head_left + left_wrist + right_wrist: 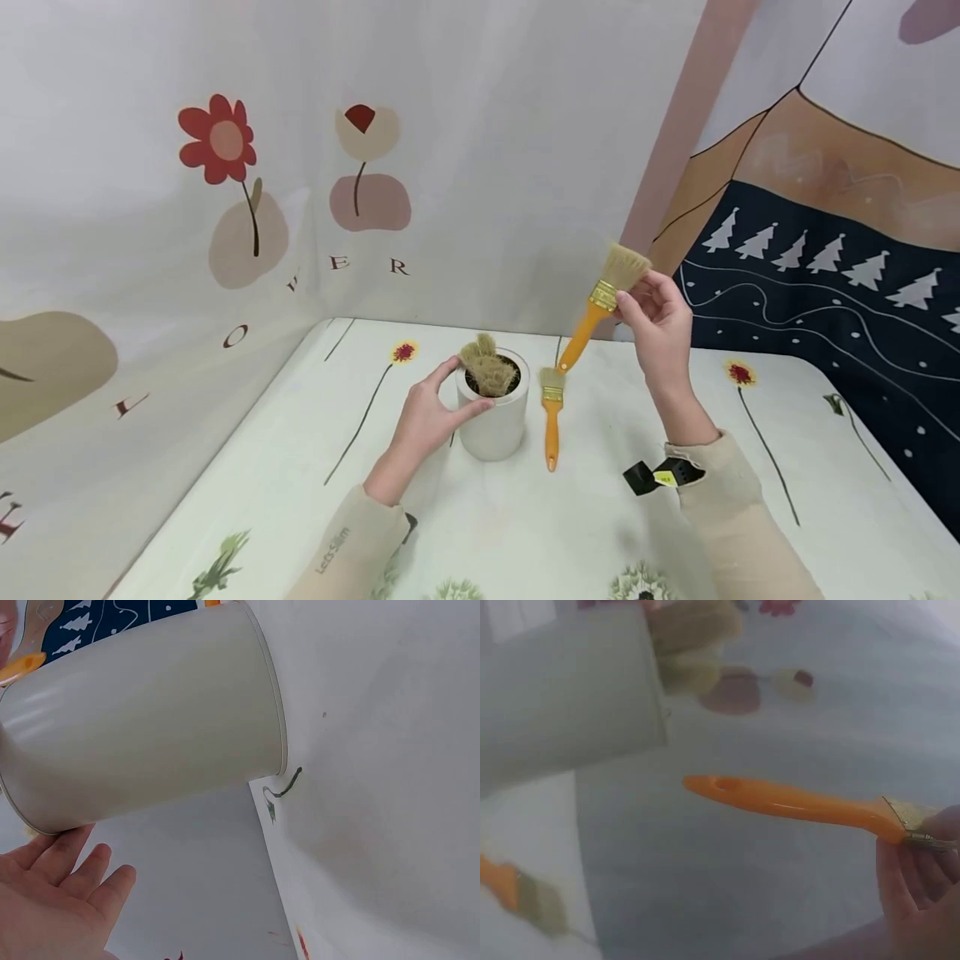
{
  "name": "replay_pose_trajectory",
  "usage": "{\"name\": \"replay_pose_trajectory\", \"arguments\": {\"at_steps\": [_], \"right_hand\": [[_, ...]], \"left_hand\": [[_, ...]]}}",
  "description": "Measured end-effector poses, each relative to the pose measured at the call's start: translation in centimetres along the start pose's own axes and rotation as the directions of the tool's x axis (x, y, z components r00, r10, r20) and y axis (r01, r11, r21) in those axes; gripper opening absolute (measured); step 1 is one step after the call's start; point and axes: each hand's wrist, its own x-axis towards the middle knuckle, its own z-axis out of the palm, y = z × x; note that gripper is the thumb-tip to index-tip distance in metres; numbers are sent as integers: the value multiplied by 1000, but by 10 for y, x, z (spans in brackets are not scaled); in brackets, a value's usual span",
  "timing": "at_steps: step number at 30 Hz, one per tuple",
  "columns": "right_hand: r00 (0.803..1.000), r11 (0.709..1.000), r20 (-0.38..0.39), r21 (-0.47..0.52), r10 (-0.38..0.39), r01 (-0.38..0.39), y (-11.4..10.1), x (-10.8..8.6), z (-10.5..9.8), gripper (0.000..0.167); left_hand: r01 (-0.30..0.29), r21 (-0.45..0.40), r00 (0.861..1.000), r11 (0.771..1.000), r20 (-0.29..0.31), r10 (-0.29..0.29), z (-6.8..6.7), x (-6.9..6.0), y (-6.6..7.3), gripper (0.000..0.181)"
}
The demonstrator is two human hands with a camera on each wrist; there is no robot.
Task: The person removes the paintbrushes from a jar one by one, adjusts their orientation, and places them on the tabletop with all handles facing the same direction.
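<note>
A white cylindrical pot (491,429) stands upright on the table with several brushes inside; their pale bristles (491,377) stick up past the rim. My left hand (431,415) spans the rim, thumb at the front and fingers on the left side. In the left wrist view, fingertips of that left hand (64,892) touch the wall of the pot (150,720). Raised to the right, my right hand (660,329) pinches a paintbrush (585,333) near its metal band, bristles up and orange handle slanting down to the left. The right wrist view shows this brush's handle (795,806) pointing toward the pot.
Another orange-handled paintbrush (552,421) lies on the table just right of the pot, handle toward me. A flower-printed white cloth (585,500) covers the table. Printed fabric (487,167) hangs behind it and on both sides.
</note>
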Motion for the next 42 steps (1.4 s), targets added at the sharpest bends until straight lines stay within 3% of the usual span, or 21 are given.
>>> {"name": "replay_pose_trajectory", "arguments": {"at_steps": [3, 6, 9, 13, 17, 24, 33, 36, 42], "right_hand": [[994, 993, 0, -36, 112, -111, 14, 1, -6, 38], [972, 970, 13, -66, 235, -233, 32, 1, -11, 40], [935, 933, 39, -83, 353, -349, 53, 0, -16, 43], [871, 874, 83, -91, 484, -477, 78, -5, -23, 48], [821, 831, 131, -78, 556, -551, 98, -11, -26, 52], [763, 787, 205, -77, 613, -612, 124, -22, -22, 56], [725, 746, 194, -276, 660, -606, 149, -30, -12, 54], [723, 735, 189, -338, 665, -588, 152, -31, -9, 52], [757, 730, 209, -509, 619, -456, 152, -25, -9, 49]], "left_hand": [[-13, 7, 1000, 1000, -13, 13, 0, 1, -1, 89], [-20, 11, 1000, 1000, -20, 21, 0, 1, -2, 88], [-21, 1, 1000, 1000, -23, 21, 1, 1, -3, 87], [-24, -32, 999, 999, -35, 22, 4, 1, -5, 86], [-33, -98, 999, 995, -30, 30, 7, 1, -6, 84], [-25, -184, 1000, 983, -24, 21, 8, -2, -4, 84], [-31, -186, 999, 982, -21, 28, 6, -1, -6, 84], [-24, -184, 1000, 983, -15, 22, 6, -1, -5, 84], [-30, -182, 999, 983, -19, 27, 6, 0, -5, 84]]}}
